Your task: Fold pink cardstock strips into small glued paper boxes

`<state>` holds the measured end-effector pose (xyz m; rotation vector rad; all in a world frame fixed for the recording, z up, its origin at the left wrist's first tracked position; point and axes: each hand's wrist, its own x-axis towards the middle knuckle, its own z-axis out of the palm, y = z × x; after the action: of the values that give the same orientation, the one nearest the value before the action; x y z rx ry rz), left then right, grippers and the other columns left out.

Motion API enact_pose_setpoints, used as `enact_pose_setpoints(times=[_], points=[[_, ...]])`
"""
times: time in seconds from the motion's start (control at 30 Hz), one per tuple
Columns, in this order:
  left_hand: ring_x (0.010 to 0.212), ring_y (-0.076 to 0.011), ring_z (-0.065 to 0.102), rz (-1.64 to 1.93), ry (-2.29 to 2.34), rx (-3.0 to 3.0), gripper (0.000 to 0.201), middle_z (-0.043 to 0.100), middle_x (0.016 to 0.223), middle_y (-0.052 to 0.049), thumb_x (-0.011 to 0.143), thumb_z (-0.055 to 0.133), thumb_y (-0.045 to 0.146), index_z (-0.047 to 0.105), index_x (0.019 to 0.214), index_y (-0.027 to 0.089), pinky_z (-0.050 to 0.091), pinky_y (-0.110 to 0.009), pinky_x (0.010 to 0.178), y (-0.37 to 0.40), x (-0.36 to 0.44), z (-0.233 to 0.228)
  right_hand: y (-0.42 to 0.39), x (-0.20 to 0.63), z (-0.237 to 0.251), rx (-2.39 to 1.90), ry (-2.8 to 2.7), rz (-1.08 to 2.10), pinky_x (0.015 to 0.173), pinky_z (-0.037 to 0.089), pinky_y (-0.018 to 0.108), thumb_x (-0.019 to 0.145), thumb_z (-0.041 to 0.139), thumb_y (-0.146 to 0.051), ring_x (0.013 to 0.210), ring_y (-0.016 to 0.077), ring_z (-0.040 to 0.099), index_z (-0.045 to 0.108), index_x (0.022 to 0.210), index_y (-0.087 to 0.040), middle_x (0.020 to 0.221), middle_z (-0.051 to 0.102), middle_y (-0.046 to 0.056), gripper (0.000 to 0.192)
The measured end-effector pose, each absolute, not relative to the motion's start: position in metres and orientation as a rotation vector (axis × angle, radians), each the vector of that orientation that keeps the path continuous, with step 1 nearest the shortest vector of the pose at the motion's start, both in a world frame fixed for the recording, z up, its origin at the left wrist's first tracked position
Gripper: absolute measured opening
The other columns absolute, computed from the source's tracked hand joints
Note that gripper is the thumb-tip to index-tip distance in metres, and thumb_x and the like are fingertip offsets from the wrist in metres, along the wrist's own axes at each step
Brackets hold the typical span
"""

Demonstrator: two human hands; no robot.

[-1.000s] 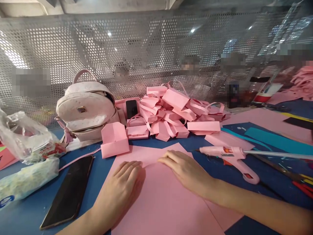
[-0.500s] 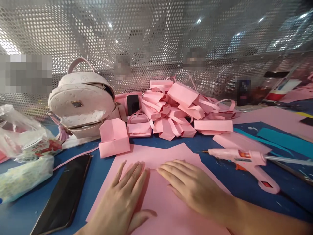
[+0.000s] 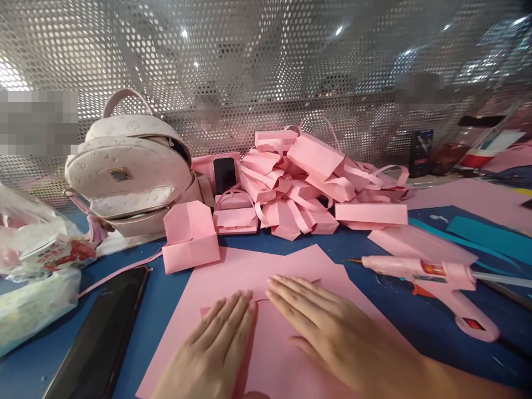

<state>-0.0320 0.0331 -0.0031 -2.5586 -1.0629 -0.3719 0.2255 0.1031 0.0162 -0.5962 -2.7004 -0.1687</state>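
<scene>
Pink paper sheet [image 3: 236,271] lies directly under left hand [image 3: 211,346] and right hand [image 3: 326,321]; both flat, palms down, fingers extended. Hot-glue gun [image 3: 443,279]: right of right hand. Smartphone [image 3: 100,335]: left of left hand.

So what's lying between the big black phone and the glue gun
In the head view, pink paper with the left hand and right hand on it, and blue tabletop showing at either side.

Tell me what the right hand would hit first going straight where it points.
Probably the left hand, close ahead; if it narrowly clears that, the open pink box. Depth is unclear.
</scene>
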Motion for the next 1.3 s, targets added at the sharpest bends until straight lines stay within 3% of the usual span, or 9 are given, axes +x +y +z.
enact_pose_setpoints(times=[0.23, 0.43, 0.77, 0.97, 1.17, 1.3], points=[[0.136, -0.0289, 0.048, -0.26, -0.994, -2.42, 0.062, 0.052, 0.144, -0.016, 0.098, 0.04, 0.05, 0.043, 0.146, 0.01, 0.049, -0.034, 0.106, 0.026, -0.033, -0.018, 0.09, 0.233, 0.019, -0.651, -2.737, -0.144, 0.097, 0.059, 0.038, 0.09, 0.059, -0.045, 0.129, 0.0285, 0.054, 0.04, 0.149, -0.014, 0.147, 0.046, 0.012, 0.069], [0.132, -0.0254, 0.053, -0.224, -0.967, -2.341, 0.053, 0.057, 0.142, -0.011, 0.099, 0.043, 0.045, 0.047, 0.144, 0.016, 0.049, -0.031, 0.105, 0.027, -0.031, -0.022, 0.085, 0.229, 0.028, -0.746, -2.849, -0.216, 0.107, 0.05, 0.04, 0.086, 0.06, -0.03, 0.136, 0.0291, 0.046, 0.04, 0.148, -0.008, 0.153, 0.038, 0.013, 0.069], [0.124, -0.0255, 0.059, -0.216, -0.937, -2.334, 0.048, 0.06, 0.138, -0.01, 0.101, 0.039, 0.04, 0.05, 0.142, 0.018, 0.053, -0.031, 0.096, 0.03, -0.032, -0.021, 0.091, 0.234, 0.021, -0.736, -2.925, -0.013, 0.108, 0.049, 0.041, 0.09, 0.059, -0.039, 0.136, 0.0307, 0.046, 0.037, 0.15, -0.009, 0.155, 0.033, 0.014, 0.07], [0.11, -0.0321, 0.066, -0.221, -1.011, -2.17, 0.068, 0.071, 0.119, -0.015, 0.093, 0.043, 0.061, 0.04, 0.149, 0.022, 0.051, -0.041, 0.091, 0.019, -0.034, -0.025, 0.094, 0.234, 0.016, -0.738, -2.947, 0.05, 0.106, 0.05, 0.046, 0.095, 0.051, -0.044, 0.136, 0.0331, 0.044, 0.035, 0.15, -0.008, 0.153, 0.032, 0.017, 0.068], [0.101, -0.0348, 0.069, -0.12, -1.031, -2.101, 0.071, 0.075, 0.103, -0.015, 0.092, 0.041, 0.063, 0.042, 0.147, 0.019, 0.044, -0.051, 0.095, 0.007, -0.047, -0.018, 0.092, 0.233, 0.02, -0.748, -2.943, 0.073, 0.105, 0.05, 0.046, 0.094, 0.055, -0.043, 0.135, 0.0334, 0.047, 0.038, 0.149, -0.008, 0.152, 0.036, 0.017, 0.068], [0.1, -0.0344, 0.069, -0.052, -1.002, -2.156, 0.07, 0.075, 0.101, -0.017, 0.093, 0.042, 0.06, 0.043, 0.145, 0.014, 0.046, -0.05, 0.094, 0.008, -0.046, -0.003, 0.095, 0.23, 0.021, -0.713, -2.883, 0.013, 0.105, 0.05, 0.046, 0.094, 0.055, -0.034, 0.133, 0.0324, 0.049, 0.045, 0.144, -0.005, 0.148, 0.044, 0.019, 0.059]])
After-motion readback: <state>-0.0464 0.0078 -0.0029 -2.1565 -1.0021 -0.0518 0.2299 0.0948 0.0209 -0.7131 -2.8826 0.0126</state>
